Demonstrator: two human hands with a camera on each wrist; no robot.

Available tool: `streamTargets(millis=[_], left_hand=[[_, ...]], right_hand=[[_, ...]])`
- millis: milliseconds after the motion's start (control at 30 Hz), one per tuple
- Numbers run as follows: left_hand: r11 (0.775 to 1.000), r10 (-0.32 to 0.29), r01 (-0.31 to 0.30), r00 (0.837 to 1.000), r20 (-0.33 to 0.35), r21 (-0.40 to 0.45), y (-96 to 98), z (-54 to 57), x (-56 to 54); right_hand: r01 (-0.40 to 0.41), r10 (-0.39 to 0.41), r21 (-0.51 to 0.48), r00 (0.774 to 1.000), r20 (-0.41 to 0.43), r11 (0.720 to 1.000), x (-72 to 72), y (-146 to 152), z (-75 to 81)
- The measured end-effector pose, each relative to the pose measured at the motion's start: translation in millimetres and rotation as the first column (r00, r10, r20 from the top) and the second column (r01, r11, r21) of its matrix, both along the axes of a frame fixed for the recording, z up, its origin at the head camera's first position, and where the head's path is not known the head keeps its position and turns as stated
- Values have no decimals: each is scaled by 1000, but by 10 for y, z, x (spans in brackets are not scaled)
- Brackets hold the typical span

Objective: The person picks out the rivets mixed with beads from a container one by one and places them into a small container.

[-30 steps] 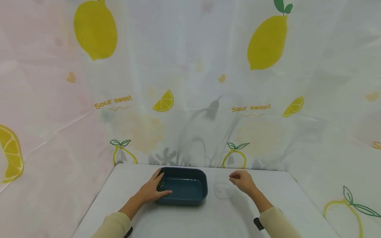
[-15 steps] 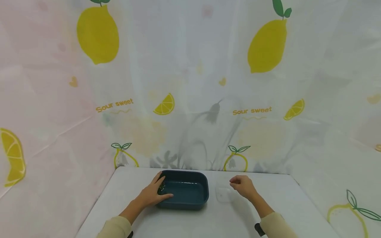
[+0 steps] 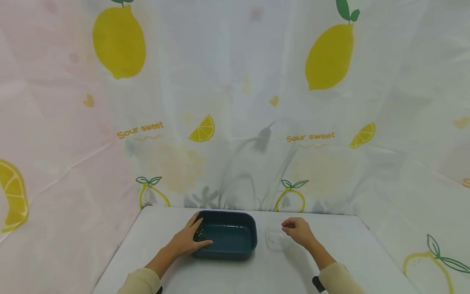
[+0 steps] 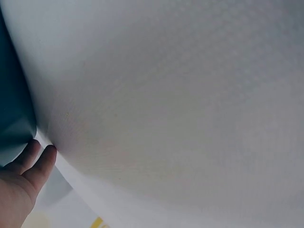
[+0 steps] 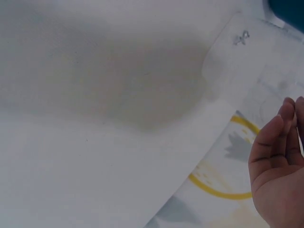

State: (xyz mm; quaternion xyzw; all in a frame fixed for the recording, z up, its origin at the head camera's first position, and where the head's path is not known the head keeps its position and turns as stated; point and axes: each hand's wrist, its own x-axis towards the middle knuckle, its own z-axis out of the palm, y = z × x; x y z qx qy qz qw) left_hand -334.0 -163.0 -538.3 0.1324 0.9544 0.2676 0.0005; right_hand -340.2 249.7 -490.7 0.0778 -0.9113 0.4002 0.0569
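A dark blue rectangular baking dish point(image 3: 229, 237) sits at the middle of the white table. My left hand point(image 3: 185, 240) grips its left end, thumb over the front rim and fingers spread toward the back corner. Beneath that hand, a dark patch with bright specks point(image 3: 199, 232) shows inside the dish. To the right lies a clear plastic box point(image 3: 273, 241), faint against the table, its raised lid barely visible. My right hand point(image 3: 299, 231) pinches with curled fingers at the lid's edge. In the right wrist view, a small shiny piece point(image 5: 241, 38) shows at the clear plastic.
The white table point(image 3: 235, 279) ends just behind the dish. A lemon-print curtain point(image 3: 227, 102) hangs behind it and along both sides. Black wrist straps show at the cuffs of the pale sleeves point(image 3: 339, 277).
The head view has tilted slightly up, so everything sits a little lower in it. Both hands, the dish and the clear box hold nearly the same places.
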Motion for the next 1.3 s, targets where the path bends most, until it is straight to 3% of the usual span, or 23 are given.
streamTargets(millis=[467, 633, 833, 1300], left_hand=[[1000, -12, 12, 1000, -5, -3, -2, 12, -63], [1000, -1, 1, 1000, 1, 9, -8, -13, -34], [1000, -11, 10, 999, 34, 14, 12, -70, 18], [1000, -14, 14, 1000, 9, 4, -21, -24, -10]], right_hand=[[16, -16, -15, 1000, -16, 1000, -45, -10, -6], [-26, 26, 0, 999, -28, 1000, -26, -25, -65], [-10, 10, 5, 1000, -3, 1000, 23, -3, -137], [-15, 15, -23, 1000, -3, 1000, -5, -46, -59]])
